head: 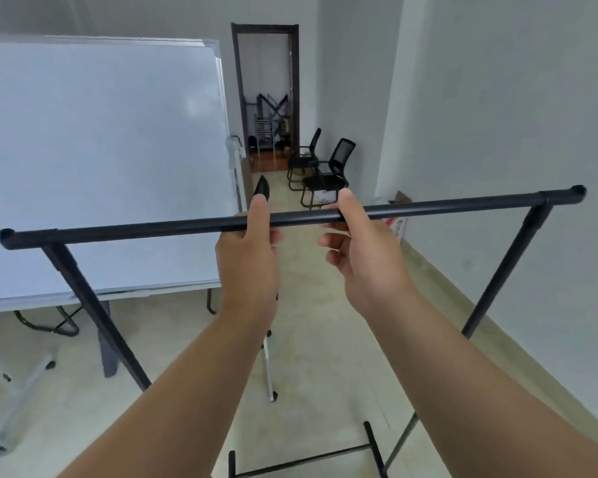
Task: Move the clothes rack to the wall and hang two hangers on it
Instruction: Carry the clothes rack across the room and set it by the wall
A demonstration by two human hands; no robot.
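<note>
A black metal clothes rack stands across the view, its top bar point(446, 205) running from lower left to upper right. Its legs point(83, 298) slant down to a floor base point(301, 460). My left hand point(249, 250) grips the top bar near its middle, thumb over the top. My right hand point(363, 250) holds the bar just to the right, with the thumb on top and the fingers loosely curled underneath. The grey wall point(515, 115) lies close behind the rack's right end. No hangers are in view.
A large whiteboard point(101, 160) on a wheeled stand fills the left side. Two black chairs point(325, 167) stand by the far doorway point(266, 91). A cardboard box point(399, 224) sits on the floor against the right wall. The beige tiled floor point(325, 339) runs between whiteboard and wall.
</note>
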